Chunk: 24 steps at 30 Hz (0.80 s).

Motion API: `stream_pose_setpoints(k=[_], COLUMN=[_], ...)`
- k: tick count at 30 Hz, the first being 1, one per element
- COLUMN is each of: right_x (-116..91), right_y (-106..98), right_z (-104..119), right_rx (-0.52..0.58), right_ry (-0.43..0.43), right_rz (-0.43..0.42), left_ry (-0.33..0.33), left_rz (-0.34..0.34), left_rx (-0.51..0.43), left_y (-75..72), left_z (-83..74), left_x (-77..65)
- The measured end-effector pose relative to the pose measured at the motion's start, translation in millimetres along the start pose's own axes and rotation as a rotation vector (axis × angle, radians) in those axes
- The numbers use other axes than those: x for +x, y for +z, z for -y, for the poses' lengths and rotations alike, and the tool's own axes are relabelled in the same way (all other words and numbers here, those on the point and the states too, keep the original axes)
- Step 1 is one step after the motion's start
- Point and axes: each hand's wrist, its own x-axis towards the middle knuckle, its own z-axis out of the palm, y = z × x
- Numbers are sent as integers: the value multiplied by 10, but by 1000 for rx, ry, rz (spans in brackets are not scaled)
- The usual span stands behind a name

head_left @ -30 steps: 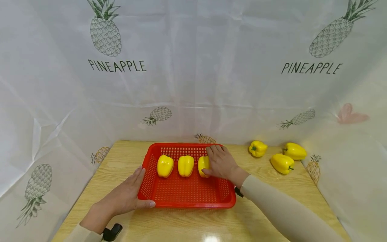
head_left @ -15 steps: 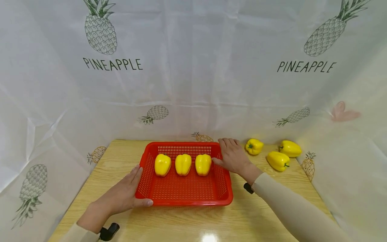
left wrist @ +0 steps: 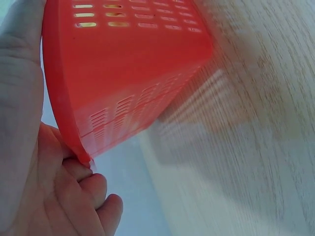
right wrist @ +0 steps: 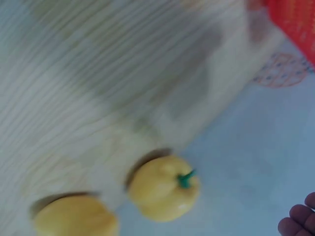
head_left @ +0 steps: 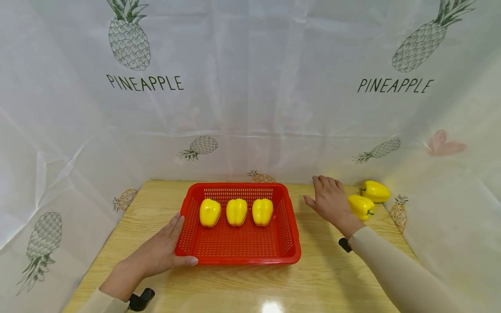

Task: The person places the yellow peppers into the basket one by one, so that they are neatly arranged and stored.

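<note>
A red plastic basket [head_left: 246, 261] holds three yellow bell peppers in a row; the rightmost bell pepper [head_left: 262, 212] sits near the right wall. My left hand [head_left: 162, 250] holds the basket's near left corner, thumb over the front edge; in the left wrist view, curled fingers [left wrist: 78, 169] meet the rim. Right of the basket, my right hand [head_left: 332, 201] is in the air with extended fingers and holds nothing. It hides one loose bell pepper [right wrist: 165, 189] from the head view. Two more, a front bell pepper [head_left: 361, 207] and a back bell pepper [head_left: 375, 191], lie beside it.
Everything stands on a light wood-grain table [head_left: 219, 287]. A white curtain [head_left: 266, 108] printed with pineapples hangs right behind the table and along both sides. A black strap mount [head_left: 141, 299] sits at the left wrist, another wrist mount [head_left: 345, 244] at the right.
My right hand has let go of the rightmost pepper in the basket and moved right, out over the loose peppers. The left hand stays at the basket corner.
</note>
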Motion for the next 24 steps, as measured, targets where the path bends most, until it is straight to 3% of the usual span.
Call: stream_pose_setpoints(k=[6, 16, 24], right_x=[-181, -580, -711], right_y=[47, 109, 188], right_z=[-287, -800, -1007], right_rx=[-54, -90, -85], right_ry=[75, 115, 177], right_rz=[53, 134, 225], left_ry=[-6, -6, -13], left_rz=[-2, 16, 7], left_rx=[-1, -36, -19], left_y=[12, 34, 28], left_z=[32, 2, 27], left_x=[-8, 17, 6])
